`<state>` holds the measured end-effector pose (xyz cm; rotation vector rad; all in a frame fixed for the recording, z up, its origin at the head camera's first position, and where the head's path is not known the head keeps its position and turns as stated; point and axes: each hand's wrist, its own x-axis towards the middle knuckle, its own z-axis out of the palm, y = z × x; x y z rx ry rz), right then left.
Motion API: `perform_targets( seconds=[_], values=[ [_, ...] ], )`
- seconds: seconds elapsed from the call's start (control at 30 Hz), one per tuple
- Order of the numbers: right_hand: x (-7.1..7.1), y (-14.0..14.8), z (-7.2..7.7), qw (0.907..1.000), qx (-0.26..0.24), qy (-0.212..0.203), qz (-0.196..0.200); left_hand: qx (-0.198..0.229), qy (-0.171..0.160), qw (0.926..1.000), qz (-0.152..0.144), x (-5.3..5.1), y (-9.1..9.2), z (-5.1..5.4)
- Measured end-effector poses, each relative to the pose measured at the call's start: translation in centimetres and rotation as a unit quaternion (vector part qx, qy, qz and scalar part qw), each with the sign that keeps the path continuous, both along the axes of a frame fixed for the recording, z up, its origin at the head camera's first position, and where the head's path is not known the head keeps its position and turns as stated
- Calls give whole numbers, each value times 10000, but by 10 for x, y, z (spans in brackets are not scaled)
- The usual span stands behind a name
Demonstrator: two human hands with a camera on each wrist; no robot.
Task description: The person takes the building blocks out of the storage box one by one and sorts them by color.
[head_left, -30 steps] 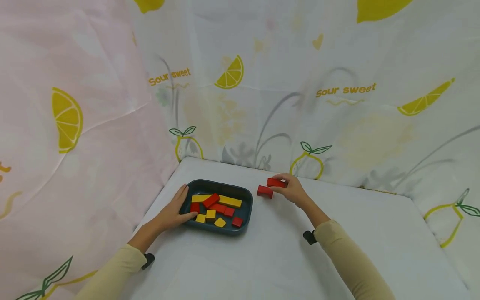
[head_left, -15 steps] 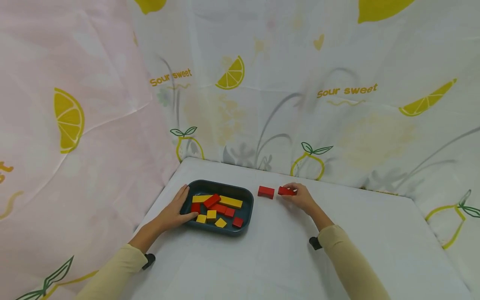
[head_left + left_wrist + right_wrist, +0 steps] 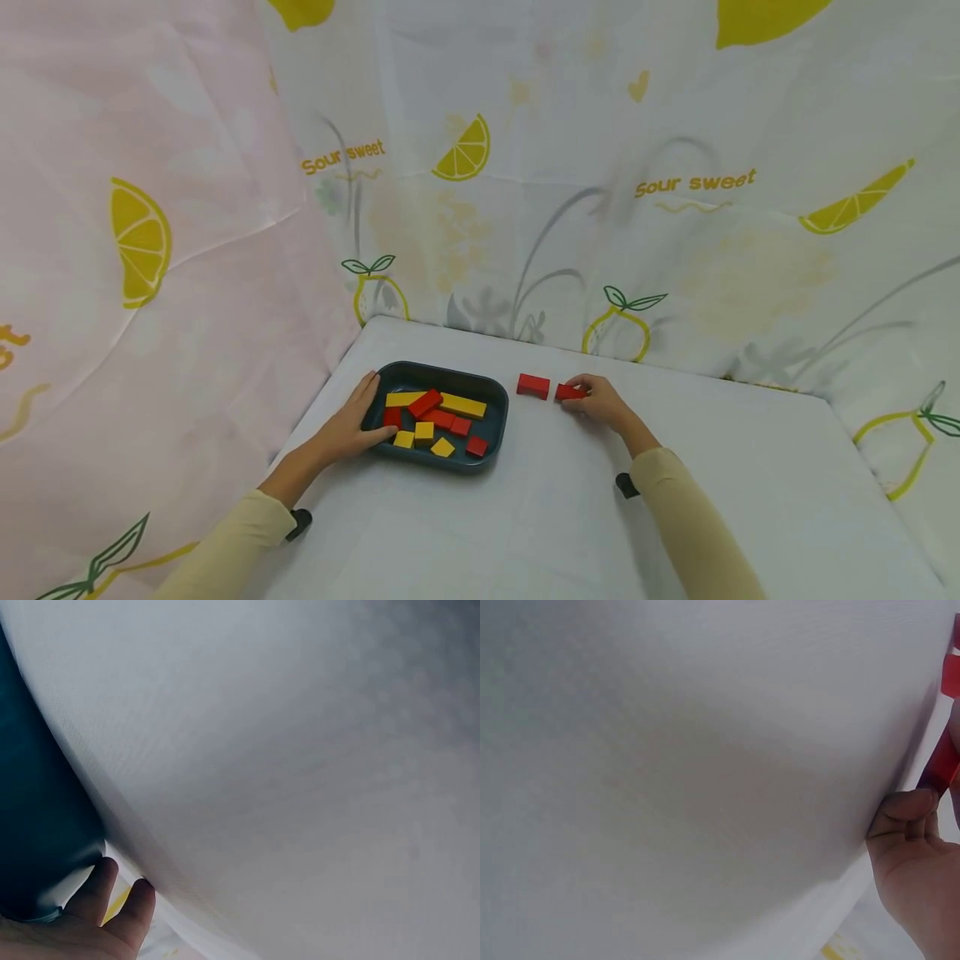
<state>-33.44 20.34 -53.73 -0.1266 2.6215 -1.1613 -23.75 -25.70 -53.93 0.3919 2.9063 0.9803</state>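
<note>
A dark blue tray (image 3: 457, 463) with several red and yellow blocks in it lies on the white table. My left hand (image 3: 348, 425) holds the tray at its left end, thumb over the rim and fingers along the outer side. In the left wrist view, two fingertips (image 3: 139, 900) show beside the tray wall (image 3: 45, 802). Right of the tray, my right hand (image 3: 603, 406) pinches a red block (image 3: 567, 392), partly hidden by the fingers. Another red block (image 3: 533, 386) stands just left of it, a small gap between them. The right wrist view shows the held red block (image 3: 939, 763) at the edge.
Inside the tray are a long yellow block (image 3: 462, 405), a yellow cube (image 3: 424, 432) and a red block (image 3: 425, 403) resting on others. A lemon-print cloth (image 3: 480, 233) hangs behind the table (image 3: 525, 525) and along its left side.
My right hand has brought its red block from behind the other red block to the right and nearer, then slightly lower. The left hand and tray look unmoved.
</note>
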Motion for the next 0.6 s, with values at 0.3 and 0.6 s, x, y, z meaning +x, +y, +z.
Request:
perform_targets(
  seconds=[0.3, 0.6],
  values=[
    [-4, -6, -3, 9999, 146, 27, 41, 24, 3, 10000, -20, -1, 2, 2],
    [-4, -10, -1, 9997, 241, -47, -15, -9, -28, 10000, 2, 0, 1, 1]
  ],
)
